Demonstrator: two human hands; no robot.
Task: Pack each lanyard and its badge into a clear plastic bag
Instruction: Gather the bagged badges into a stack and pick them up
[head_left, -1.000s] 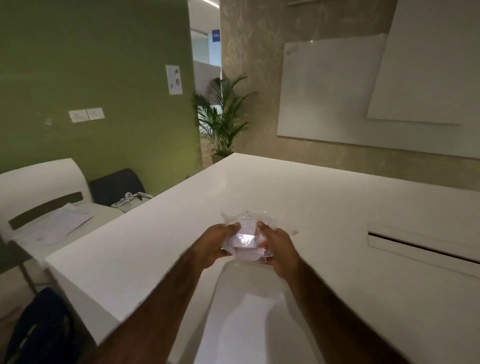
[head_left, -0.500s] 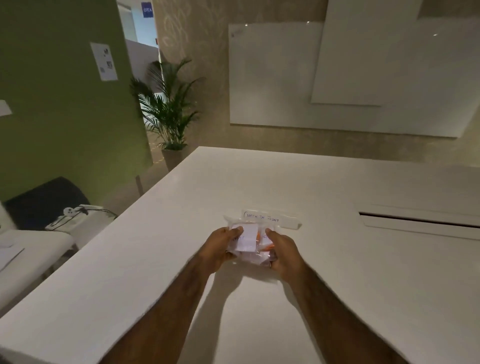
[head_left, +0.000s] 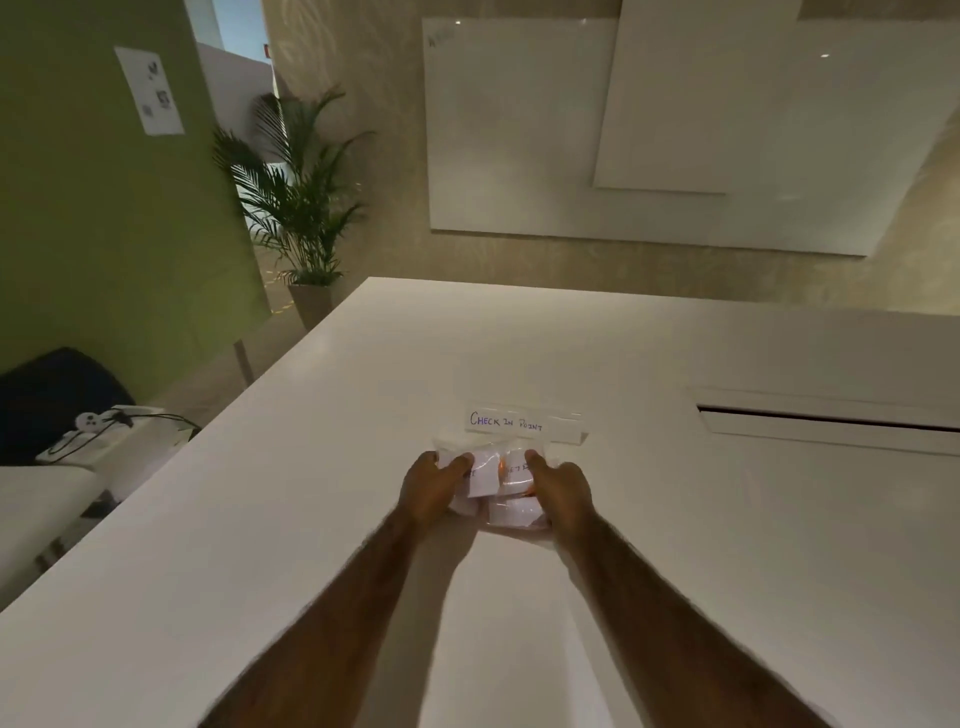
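Since a second ago the view has swung to the right, off the pale chair and onto the far wall, and both hands have carried their load forward, so it now sits just short of a handwritten card that was hidden behind it. The white counter (head_left: 675, 545) fills the lower half of the view. Behind it, a large whiteboard (head_left: 519, 130) hangs on the beige wall, and a green wall (head_left: 93, 234) stands at the left. A potted palm (head_left: 296, 197) stands in the corner between the two walls. A long dark slot (head_left: 826, 418) is cut into the counter at the right, well apart from the hands. The card (head_left: 524, 425), lettered "CHECK IN POINT", lies on the counter just beyond the load. That load is a bundle of clear plastic bags (head_left: 511, 512). It holds white badges (head_left: 483, 475), with a strip of orange lanyard (head_left: 501, 470) showing between them. The left hand (head_left: 428, 491) grips the bundle's left side and the right hand (head_left: 563, 491) its right side. The fingers (head_left: 460, 462) of each hand are curled round the edges, with the thumbs pressed on top, so the bundle lies squeezed between the two palms. Whether its underside touches the counter cannot be told.
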